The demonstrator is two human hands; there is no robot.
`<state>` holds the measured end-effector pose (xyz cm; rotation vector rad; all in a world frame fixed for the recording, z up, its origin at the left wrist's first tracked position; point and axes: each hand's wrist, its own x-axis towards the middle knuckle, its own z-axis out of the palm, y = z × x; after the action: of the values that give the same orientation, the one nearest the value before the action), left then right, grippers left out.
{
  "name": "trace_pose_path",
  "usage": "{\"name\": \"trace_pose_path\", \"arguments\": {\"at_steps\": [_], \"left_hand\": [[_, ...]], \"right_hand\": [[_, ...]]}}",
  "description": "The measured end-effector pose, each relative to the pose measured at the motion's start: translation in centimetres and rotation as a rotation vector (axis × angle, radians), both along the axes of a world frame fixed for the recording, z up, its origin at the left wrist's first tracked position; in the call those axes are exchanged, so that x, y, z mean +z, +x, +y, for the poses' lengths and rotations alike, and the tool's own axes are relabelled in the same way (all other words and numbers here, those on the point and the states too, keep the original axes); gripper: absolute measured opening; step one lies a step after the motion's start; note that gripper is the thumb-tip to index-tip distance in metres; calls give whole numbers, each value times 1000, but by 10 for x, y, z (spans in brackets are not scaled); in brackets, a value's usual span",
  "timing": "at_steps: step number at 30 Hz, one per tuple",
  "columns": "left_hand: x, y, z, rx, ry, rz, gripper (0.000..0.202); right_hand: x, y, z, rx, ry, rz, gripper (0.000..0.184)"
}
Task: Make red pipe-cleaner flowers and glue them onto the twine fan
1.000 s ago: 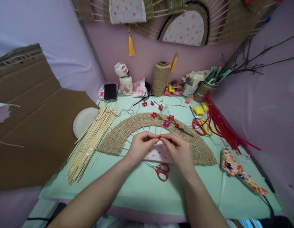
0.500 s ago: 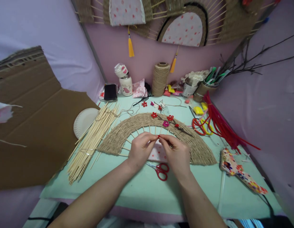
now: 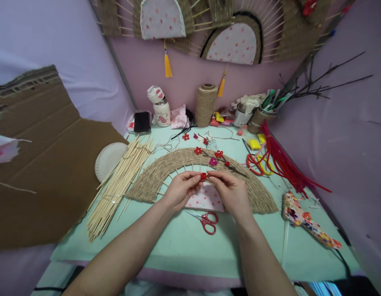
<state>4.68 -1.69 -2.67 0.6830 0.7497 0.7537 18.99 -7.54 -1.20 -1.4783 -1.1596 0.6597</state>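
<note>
Between my hands is a small red pipe-cleaner piece point(image 3: 203, 176), curled up tight. My left hand point(image 3: 182, 189) pinches it between thumb and index finger. At its right side my right hand point(image 3: 229, 191) is closed, fingertips on the piece's edge. Both hands are above a woven twine fan point(image 3: 158, 172) with stick ribs and a dotted fabric centre point(image 3: 205, 198). On the twine band lie red flowers point(image 3: 219, 153), a magenta flower point(image 3: 213, 161) and a dark twig point(image 3: 239, 169). Red-handled scissors point(image 3: 208, 223) rest just below the fabric.
To the left lie bundled thin sticks point(image 3: 116, 193), a paper plate point(image 3: 107, 160) and a big cardboard sheet point(image 3: 54, 164). At right are red pipe cleaners point(image 3: 279, 160), more scissors point(image 3: 255, 164) and a floral-patterned glue gun point(image 3: 304, 216). A twine spool point(image 3: 205, 105) stands behind.
My fingertips have parted slightly, and more of the red piece shows in my left hand, now looking rounder. The whole view has shifted a little.
</note>
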Motion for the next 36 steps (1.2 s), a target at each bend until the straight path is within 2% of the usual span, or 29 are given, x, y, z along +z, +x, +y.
{"name": "trace_pose_path", "arguments": {"at_steps": [6, 12, 19, 24, 27, 31, 36], "left_hand": [[2, -2, -2, -21, 67, -20, 27], [5, 1, -4, 23, 178, 36, 17], [2, -1, -3, 63, 381, 221, 16], [7, -1, -4, 120, 480, 356, 13], [8, 0, -4, 139, 516, 425, 11], [7, -1, -3, 113, 541, 457, 8], [8, -5, 2, 13, 561, 493, 7]], "right_hand": [[0, -3, -1, 55, 34, 15, 13], [-2, -4, -1, 47, 52, -25, 9], [-3, -3, -2, 12, 87, -101, 9], [-1, -6, -3, 25, 189, -275, 10], [-2, -6, -3, 38, 198, -361, 11], [-2, -3, -3, 82, 170, -410, 12], [2, 5, -4, 187, 82, -369, 11]]}}
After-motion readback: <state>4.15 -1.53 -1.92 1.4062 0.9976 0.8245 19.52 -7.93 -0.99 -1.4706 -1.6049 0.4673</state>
